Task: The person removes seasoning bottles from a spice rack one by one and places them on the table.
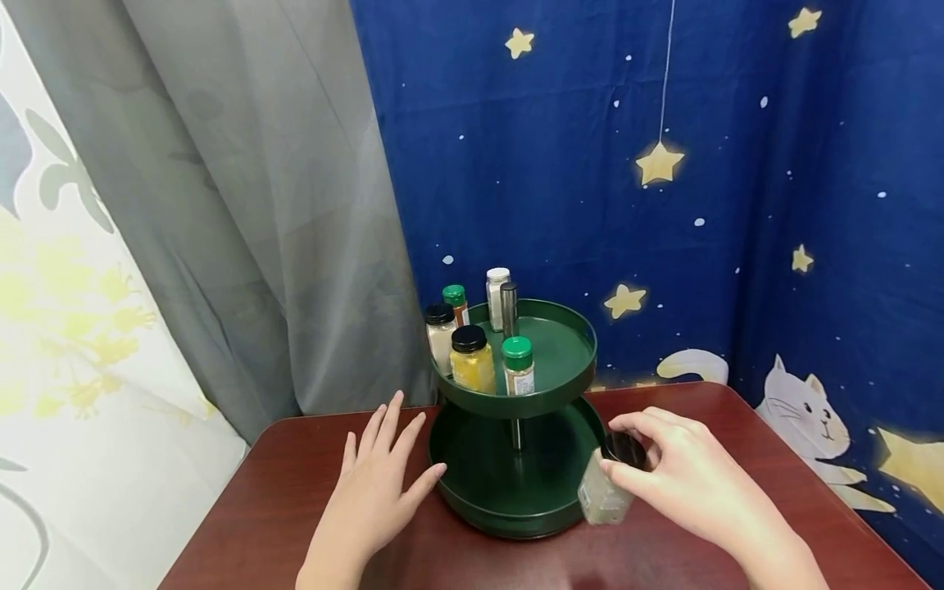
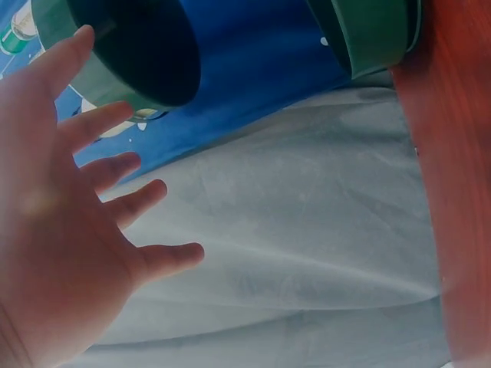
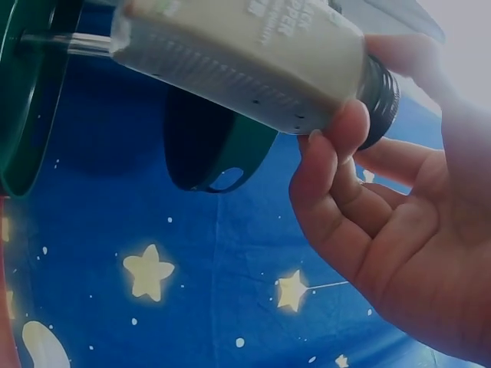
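Note:
Between thumb and fingers my right hand (image 1: 696, 471) pinches a spice jar (image 1: 605, 492) near its black lid (image 1: 625, 449). The jar is tilted at the right front rim of the lower tier (image 1: 516, 520) of a green two-tier rack. In the right wrist view the clear jar (image 3: 253, 65) holds pale powder and its label shows "PEPPER". My left hand (image 1: 376, 483) is spread with straight fingers, left of the lower tier, and holds nothing. Several spice jars, among them a yellow one (image 1: 474, 369) with a black lid and one with a green lid (image 1: 519, 367), stand on the upper tier (image 1: 560, 401).
The rack stands toward the back of a dark red table (image 1: 295, 492), its tiers joined by a metal post (image 1: 517, 434). Behind the table hang a grey curtain (image 1: 317, 205) and a blue curtain (image 1: 560, 164) with stars.

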Action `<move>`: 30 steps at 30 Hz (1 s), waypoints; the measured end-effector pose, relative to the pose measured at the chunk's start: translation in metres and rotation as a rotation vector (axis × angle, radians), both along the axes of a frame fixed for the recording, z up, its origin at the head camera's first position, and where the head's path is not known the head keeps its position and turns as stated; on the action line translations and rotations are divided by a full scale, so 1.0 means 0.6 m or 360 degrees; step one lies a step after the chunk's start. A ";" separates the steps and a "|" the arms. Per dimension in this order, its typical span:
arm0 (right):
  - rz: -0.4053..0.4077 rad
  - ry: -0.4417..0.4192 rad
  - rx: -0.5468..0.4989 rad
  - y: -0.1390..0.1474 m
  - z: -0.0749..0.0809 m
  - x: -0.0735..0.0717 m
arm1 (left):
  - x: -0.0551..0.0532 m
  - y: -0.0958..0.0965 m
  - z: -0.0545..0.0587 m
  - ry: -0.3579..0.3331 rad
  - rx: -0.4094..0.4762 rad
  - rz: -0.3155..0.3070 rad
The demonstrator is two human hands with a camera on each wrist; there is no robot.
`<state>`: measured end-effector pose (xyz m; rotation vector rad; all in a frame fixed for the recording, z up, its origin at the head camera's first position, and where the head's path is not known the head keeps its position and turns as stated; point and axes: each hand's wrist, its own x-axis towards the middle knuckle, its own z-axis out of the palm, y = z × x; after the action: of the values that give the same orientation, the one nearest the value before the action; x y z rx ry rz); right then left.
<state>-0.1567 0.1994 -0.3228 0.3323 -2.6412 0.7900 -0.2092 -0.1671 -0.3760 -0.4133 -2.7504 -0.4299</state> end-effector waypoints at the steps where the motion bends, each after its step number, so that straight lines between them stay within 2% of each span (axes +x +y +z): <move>1: -0.0002 -0.0024 0.0012 0.002 -0.002 -0.001 | 0.000 -0.001 0.000 0.0007 -0.0002 -0.0001; 12: 0.0074 -0.0071 0.0116 0.017 -0.034 -0.029 | 0.004 -0.001 0.005 -0.0020 0.0008 -0.0018; 18: 0.0096 -0.0197 0.0181 0.029 -0.041 -0.038 | 0.001 -0.004 0.004 -0.0053 -0.0009 -0.0007; 27: 0.0247 -0.0340 0.0260 0.045 -0.052 -0.044 | -0.001 -0.007 0.003 -0.0086 -0.0020 -0.0005; 30: 0.0250 -0.0402 0.0264 0.050 -0.056 -0.044 | -0.001 -0.008 0.003 -0.0099 -0.0021 0.0002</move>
<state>-0.1831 0.2293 -0.3562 0.5206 -2.9563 0.7011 -0.2096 -0.1720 -0.3744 -0.4077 -2.8151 -0.4313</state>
